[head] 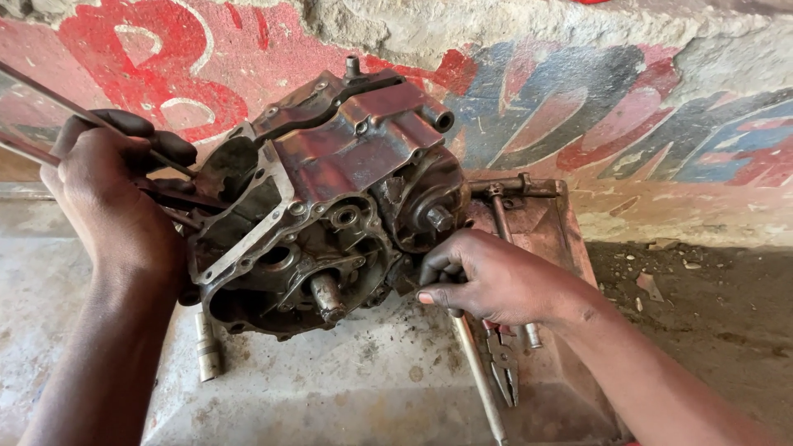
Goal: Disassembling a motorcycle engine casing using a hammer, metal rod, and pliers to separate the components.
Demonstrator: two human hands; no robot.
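A greasy metal engine crankcase (330, 206) stands tilted on a concrete slab, its open side facing me. My left hand (107, 190) grips the long studs (49, 99) that stick out at its left end. My right hand (483, 277) is closed around the lower right edge of the case, beside a protruding shaft (438, 219). A short shaft (326, 296) stands out of the open lower cavity.
A rusty metal tray (562, 239) lies to the right with pliers (502, 363), a long rod (479, 380) and a T-shaped wrench (512, 188). A small metal socket (206, 347) lies on the slab below the case. A painted wall (578, 107) stands close behind. Dirt ground (710, 306) lies at right.
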